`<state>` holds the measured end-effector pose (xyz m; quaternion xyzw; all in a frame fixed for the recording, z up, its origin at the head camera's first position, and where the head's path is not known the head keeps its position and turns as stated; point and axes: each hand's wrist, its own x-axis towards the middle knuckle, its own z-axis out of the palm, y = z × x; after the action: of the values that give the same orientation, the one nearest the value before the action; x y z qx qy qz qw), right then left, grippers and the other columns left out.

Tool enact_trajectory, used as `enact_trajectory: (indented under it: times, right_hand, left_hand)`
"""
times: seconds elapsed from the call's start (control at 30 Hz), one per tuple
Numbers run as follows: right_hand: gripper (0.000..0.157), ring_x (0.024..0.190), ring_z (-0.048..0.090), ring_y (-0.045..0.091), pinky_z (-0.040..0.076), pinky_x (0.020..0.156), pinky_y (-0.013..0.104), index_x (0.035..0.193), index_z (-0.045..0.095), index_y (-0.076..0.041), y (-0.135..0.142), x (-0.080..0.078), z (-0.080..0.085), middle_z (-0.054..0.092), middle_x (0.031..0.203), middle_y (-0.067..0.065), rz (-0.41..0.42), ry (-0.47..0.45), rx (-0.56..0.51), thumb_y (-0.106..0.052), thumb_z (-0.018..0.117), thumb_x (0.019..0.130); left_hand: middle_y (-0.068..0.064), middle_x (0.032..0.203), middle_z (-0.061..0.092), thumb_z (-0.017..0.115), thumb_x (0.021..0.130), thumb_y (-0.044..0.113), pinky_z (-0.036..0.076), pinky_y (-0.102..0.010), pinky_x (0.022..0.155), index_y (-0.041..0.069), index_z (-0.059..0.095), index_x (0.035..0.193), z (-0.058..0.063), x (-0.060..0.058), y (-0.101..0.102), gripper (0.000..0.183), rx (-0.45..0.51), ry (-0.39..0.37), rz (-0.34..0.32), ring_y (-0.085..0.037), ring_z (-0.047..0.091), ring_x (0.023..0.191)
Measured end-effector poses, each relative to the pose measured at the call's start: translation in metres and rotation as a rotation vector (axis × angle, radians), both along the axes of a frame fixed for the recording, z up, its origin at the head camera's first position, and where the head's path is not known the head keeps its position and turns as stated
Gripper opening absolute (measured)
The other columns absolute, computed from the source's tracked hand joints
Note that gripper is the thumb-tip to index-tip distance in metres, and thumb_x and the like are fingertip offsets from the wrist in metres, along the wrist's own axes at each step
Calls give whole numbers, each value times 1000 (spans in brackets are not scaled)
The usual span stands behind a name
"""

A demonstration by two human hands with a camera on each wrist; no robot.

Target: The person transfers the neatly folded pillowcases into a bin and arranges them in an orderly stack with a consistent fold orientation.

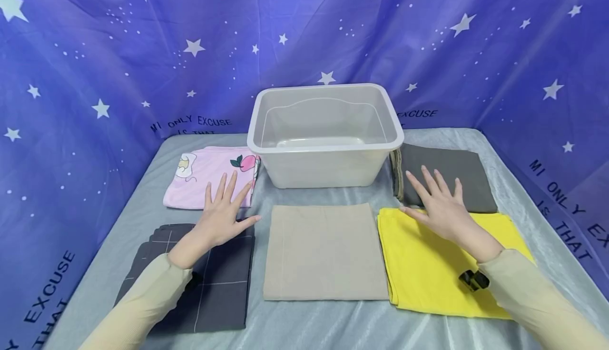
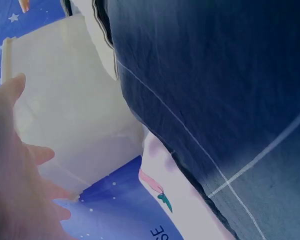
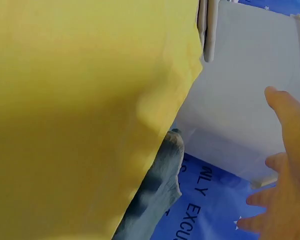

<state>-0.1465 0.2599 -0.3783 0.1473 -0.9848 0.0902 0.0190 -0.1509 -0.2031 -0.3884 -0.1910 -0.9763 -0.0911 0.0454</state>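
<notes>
My left hand (image 1: 221, 220) hovers with spread fingers above a folded dark checked cloth (image 1: 219, 286), its fingertips toward a folded pink cloth (image 1: 209, 181) with a peach print. On the other side my right hand (image 1: 444, 210) is spread too, over a folded yellow cloth (image 1: 423, 270) and a folded dark grey cloth (image 1: 457, 175). Neither hand holds anything. Between them lies a folded beige cloth (image 1: 325, 255). Behind it stands a white plastic bin (image 1: 323, 167) with nothing inside. The left wrist view shows the dark cloth (image 2: 205, 75) close up; the right one shows the yellow cloth (image 3: 85, 100).
A pale grey-blue velvety cover (image 1: 328, 326) lies over the table. Blue curtains (image 1: 304, 33) with white stars and lettering surround the back and sides. The bin stands near the back edge, between the pink and dark grey cloths.
</notes>
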Motion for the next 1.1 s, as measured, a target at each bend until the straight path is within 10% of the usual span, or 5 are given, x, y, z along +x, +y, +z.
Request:
enact_trajectory:
  times: [1.1]
  right_hand:
    - [57, 124, 34, 44, 29, 98, 60, 139, 31, 0, -37, 26, -11, 35, 139, 26, 74, -210, -437, -32, 48, 95]
  left_hand:
    - [-25, 137, 38, 57, 90, 26, 34, -57, 96, 0, 46, 130, -10, 23, 14, 50, 381, -79, 7, -41, 39, 123]
